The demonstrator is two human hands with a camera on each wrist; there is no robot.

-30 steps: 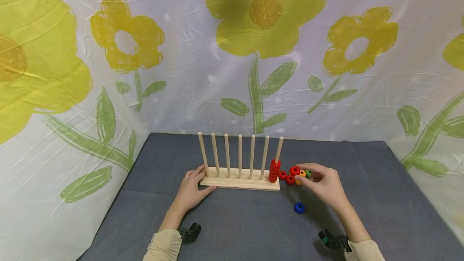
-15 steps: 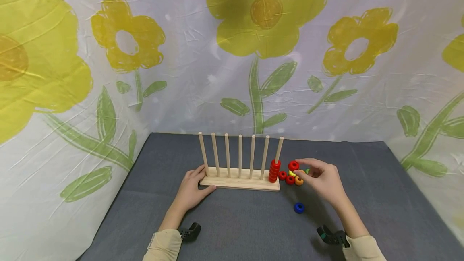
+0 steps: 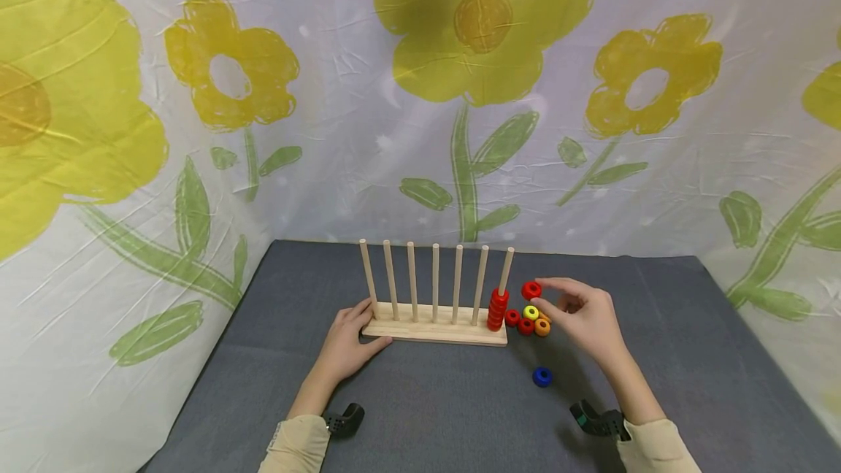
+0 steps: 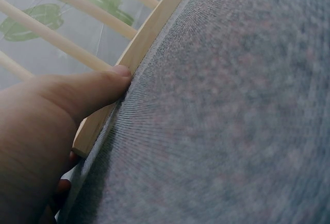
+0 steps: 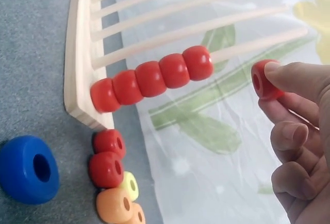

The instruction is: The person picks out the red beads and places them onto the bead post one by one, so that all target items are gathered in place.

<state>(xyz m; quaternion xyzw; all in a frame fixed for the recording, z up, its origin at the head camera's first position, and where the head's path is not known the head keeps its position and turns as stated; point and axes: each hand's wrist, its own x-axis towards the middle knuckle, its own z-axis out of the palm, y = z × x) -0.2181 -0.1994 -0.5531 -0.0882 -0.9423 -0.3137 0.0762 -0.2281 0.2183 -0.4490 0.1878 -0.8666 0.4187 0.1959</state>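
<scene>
Red led the way here: five red beads [image 3: 497, 310] sat stacked on the right-hand end peg [image 3: 506, 271], its upper length bare above them, and a sixth, the held red bead [image 3: 531, 290], hung in the air just off to the right, not touching the wood! The right hand [image 3: 586, 318] had it pinched between thumb and fingertip, its hole in plain sight from the right wrist. Across at the other end, the left hand [image 3: 347, 341] gripped the wooden base [image 3: 423, 332], thumb along the front edge and fingers round the back. And the score? One peg partly filled, by the look of it, while the six bare pegs [image 3: 435, 283] carried no beads at all, so the threading seemed to be in its early stages. Plenty waited on the grey worktop [image 3: 434, 407]: two loose red beads [image 3: 512, 318] clustered beside the base's right end, a yellow bead [image 3: 531, 313] tucked in with them, two orange beads [image 3: 542, 327] packed close by, and out on its own, nearer the person, a blue bead [image 3: 542, 377]. Whatever lay behind the right hand could not be made out, so no full count of the loose ones was possible.
</scene>
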